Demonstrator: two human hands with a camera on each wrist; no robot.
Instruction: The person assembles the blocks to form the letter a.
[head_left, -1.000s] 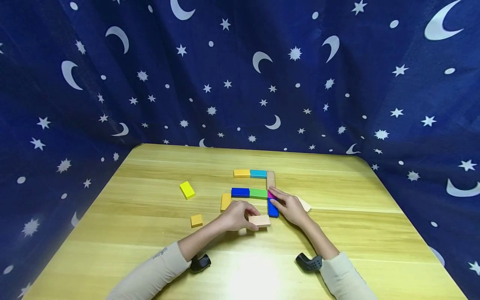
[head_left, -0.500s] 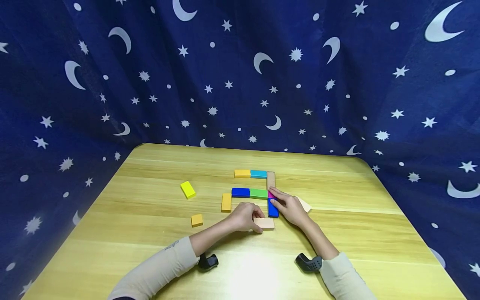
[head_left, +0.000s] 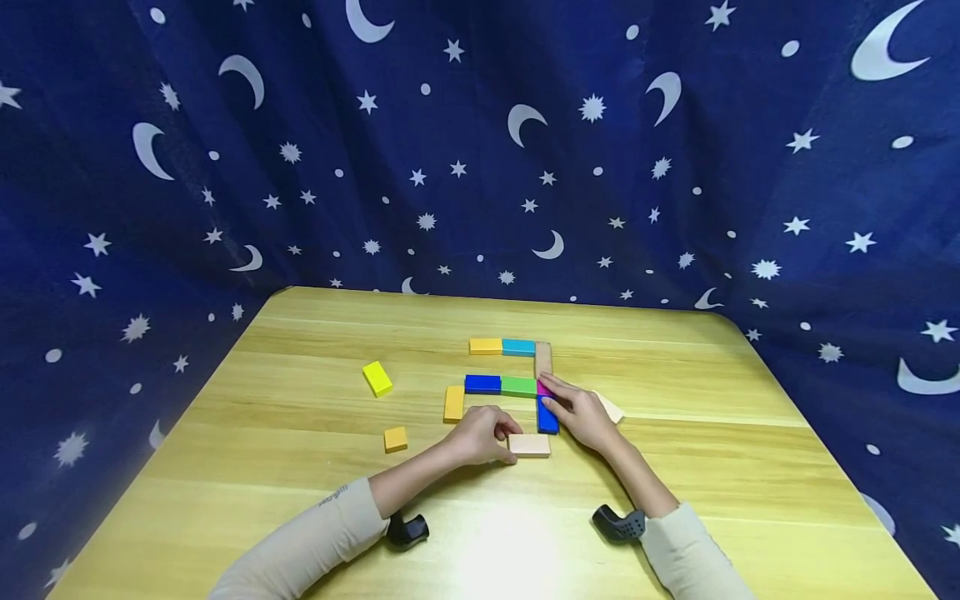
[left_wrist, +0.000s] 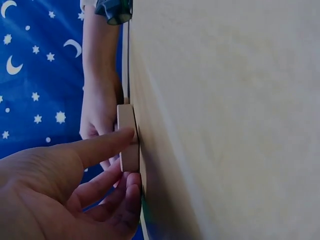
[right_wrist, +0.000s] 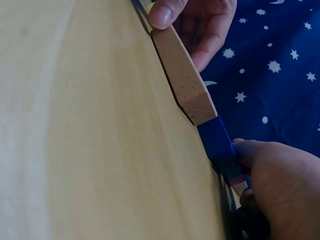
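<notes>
With thumb and fingertips, my left hand pinches the left end of a plain wooden block, which lies flat on the table. In the right wrist view, that wooden block meets the end of a dark blue block. My right hand rests its extended fingers on the magenta block and the near blue block, partly covering both. A tan block continues the column beyond them. Leftward from the magenta one run a green block and another blue block.
At the column's far end, a light-blue block and an orange block form a row. Another orange block stands left. A yellow block and a short orange block lie apart. A pale block is partly behind my right hand.
My left hand has carried the wooden block slightly right and set it down flat below the near blue block. The left fingers have since shifted a little left. My right hand has stayed in place.
</notes>
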